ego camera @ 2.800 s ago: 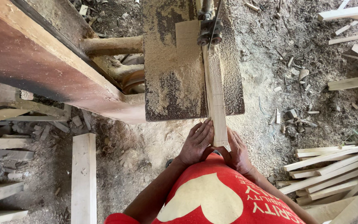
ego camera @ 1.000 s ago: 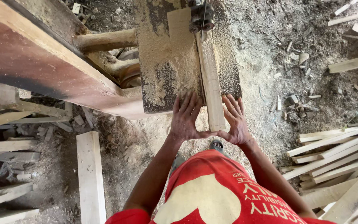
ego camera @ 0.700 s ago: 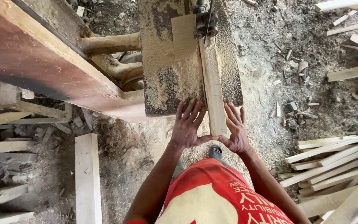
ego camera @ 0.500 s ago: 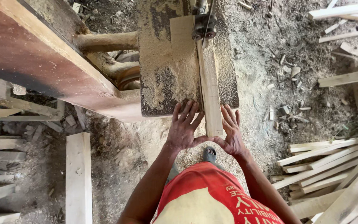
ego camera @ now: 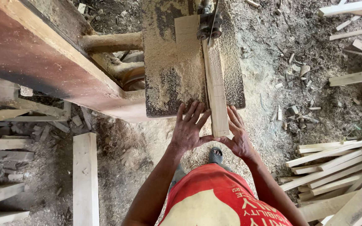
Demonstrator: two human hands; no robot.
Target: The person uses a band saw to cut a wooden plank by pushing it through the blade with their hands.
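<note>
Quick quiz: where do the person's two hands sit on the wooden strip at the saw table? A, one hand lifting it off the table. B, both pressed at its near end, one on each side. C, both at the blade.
B: the left hand and right hand flank the near end of the wooden strip, thumbs behind it, well short of the blade guide.

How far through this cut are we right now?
The wooden strip already has its far end at the saw blade guide. Left hand and right hand press its near end on the sawdust-covered table. Most of the strip's length remains this side of the blade.
</note>
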